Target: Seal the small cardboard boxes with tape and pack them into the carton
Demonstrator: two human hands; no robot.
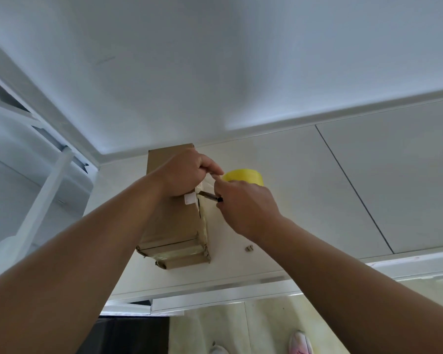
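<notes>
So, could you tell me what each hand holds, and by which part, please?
Left hand grips the cardboard box at its taped edge; right hand pinches the cutter by its handle.

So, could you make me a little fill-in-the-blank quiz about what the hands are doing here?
1. The tape roll is ____ in colour.
2. The left hand holds the top of the cardboard ____.
3. The cutter is held in the ____ hand.
Missing words: yellow; box; right.
</notes>
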